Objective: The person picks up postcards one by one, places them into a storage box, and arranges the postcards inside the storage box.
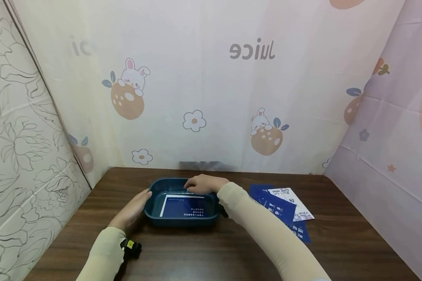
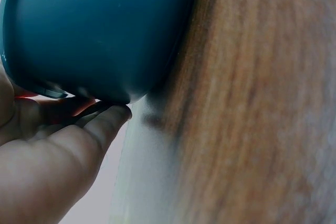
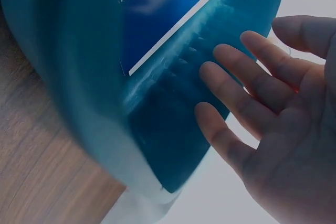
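A dark teal plastic basin [image 1: 183, 223] stands on the table, and a blue card with a white edge [image 1: 183, 207] and white printed characters lies inside it. At the basin's left end, my left hand [image 1: 133, 207] touches the outer wall close to the rim. The left wrist view shows that hand's fingers [image 2: 107, 124] lying against the teal side. My right hand [image 1: 204, 184] hovers over the basin's far right part, its fingers [image 3: 231, 90] extended and spread in the right wrist view, holding nothing. The card in the basin is apart from both hands.
Right of the basin, several blue cards [image 1: 279, 208] and a white patterned card [image 1: 291, 197] overlap on the brown wooden table [image 1: 197, 253]. Printed curtains [image 1: 211, 86] hang behind and on both sides. A black device [image 1: 133, 249] is strapped to the left wrist.
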`<control>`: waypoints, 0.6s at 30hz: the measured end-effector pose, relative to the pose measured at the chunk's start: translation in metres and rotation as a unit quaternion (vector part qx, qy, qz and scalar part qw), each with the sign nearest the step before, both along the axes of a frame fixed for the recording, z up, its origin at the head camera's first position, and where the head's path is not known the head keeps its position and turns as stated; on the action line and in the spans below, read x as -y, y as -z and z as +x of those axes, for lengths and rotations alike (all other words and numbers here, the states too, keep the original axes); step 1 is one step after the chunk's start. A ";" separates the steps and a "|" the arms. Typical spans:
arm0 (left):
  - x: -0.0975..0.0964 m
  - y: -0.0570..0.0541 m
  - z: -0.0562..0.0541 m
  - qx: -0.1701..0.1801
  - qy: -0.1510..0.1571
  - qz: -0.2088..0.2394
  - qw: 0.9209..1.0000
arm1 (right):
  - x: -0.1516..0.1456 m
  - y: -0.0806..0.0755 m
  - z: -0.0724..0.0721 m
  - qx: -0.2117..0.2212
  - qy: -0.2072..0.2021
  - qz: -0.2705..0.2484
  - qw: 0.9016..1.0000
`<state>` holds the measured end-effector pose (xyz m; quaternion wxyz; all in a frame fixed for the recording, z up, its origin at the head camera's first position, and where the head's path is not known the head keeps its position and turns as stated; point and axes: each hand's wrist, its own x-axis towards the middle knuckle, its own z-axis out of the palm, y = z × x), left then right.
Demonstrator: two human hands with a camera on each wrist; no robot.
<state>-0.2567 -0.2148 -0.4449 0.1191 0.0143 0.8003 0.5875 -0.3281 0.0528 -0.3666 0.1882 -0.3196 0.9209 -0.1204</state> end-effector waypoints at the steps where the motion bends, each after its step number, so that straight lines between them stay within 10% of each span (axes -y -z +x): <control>1: 0.000 0.000 0.000 0.000 -0.001 -0.002 1.000 | 0.000 -0.001 0.000 -0.002 -0.002 0.000 1.000; 18: 0.001 0.001 -0.001 -0.005 0.001 0.006 1.000 | -0.042 -0.007 0.009 0.004 -0.013 -0.038 0.999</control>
